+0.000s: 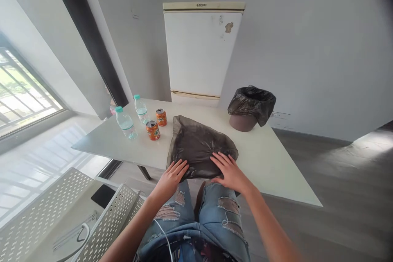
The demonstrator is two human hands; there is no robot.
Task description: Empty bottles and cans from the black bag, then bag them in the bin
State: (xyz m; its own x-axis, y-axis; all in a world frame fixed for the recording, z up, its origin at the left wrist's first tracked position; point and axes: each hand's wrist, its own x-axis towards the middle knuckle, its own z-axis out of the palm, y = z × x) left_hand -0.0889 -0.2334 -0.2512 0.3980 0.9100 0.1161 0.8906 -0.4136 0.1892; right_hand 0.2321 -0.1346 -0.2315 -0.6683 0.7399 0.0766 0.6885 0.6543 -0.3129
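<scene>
A black plastic garbage bag (199,143) lies spread and wrinkled at the table's near edge, with gathered creases on its right part. My left hand (172,178) rests on the bag's near left corner, fingers stretched out, its thumb hidden. On the near right part of the bag lies my right hand (229,172), fingers flat and the thumb by the table's edge. Further back on the right, another black bag (253,104) lines a brownish bin (242,123) and folds over its rim.
Two orange soda cans (152,130) and two clear bottles with teal caps (125,123) stand left on the white table (267,168). Behind it is a white refrigerator (201,49). A perforated rack (52,208) holding a dark flat object (103,196) is at lower left.
</scene>
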